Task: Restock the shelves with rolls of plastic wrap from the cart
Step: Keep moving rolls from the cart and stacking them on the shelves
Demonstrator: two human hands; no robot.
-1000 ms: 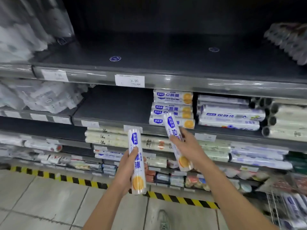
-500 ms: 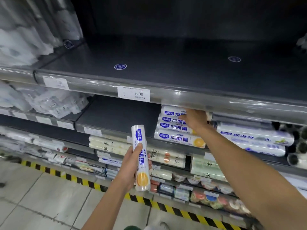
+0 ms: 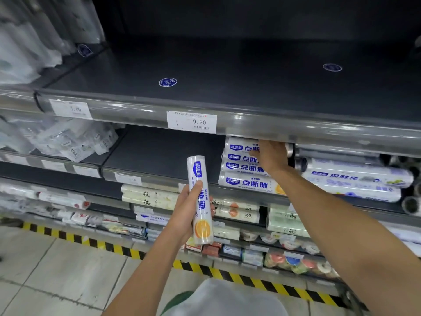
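Four blue-lettered rolls of plastic wrap (image 3: 248,183) lie stacked on the middle shelf (image 3: 159,156). A single roll (image 3: 197,169) stands upright in the left hand (image 3: 186,215), and with the right hand (image 3: 271,156) two hands are in view. Three round blue stickers (image 3: 168,82) dot the top shelf (image 3: 227,71), and its rail carries two price tags (image 3: 191,122). Lower down lie two cream rolls (image 3: 148,190) and two orange-printed rolls (image 3: 237,207).
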